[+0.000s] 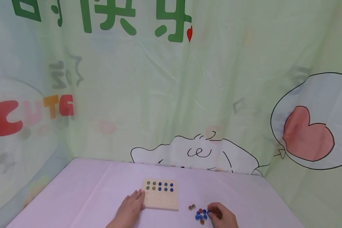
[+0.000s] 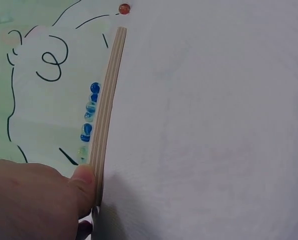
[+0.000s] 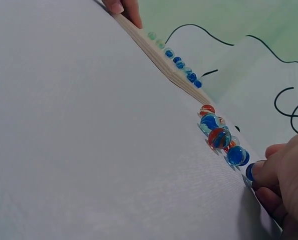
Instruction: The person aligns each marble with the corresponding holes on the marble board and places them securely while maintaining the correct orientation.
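Note:
A pale wooden board (image 1: pixel 161 204) with rows of small hollows lies on the table, green and blue marbles filling its two back rows. My left hand (image 1: pixel 132 205) rests against the board's left side, fingers stretched along the edge and thumb at the near left corner. In the left wrist view, the thumb (image 2: pixel 83 175) touches the board's edge. Right of the board is a cluster of loose blue and reddish-brown marbles (image 1: pixel 200 217). At the cluster's right side my right hand (image 1: pixel 223 215) pinches a blue marble (image 3: pixel 250 172) between thumb and fingers, low over the table.
Two brownish marbles (image 1: pixel 192 207) sit between the board and the cluster. A pinkish-white cloth covers the table (image 1: pixel 102 186). Behind it hangs a printed curtain (image 1: pixel 159 95) with green characters and a cartoon drawing, and more curtain stands at both sides.

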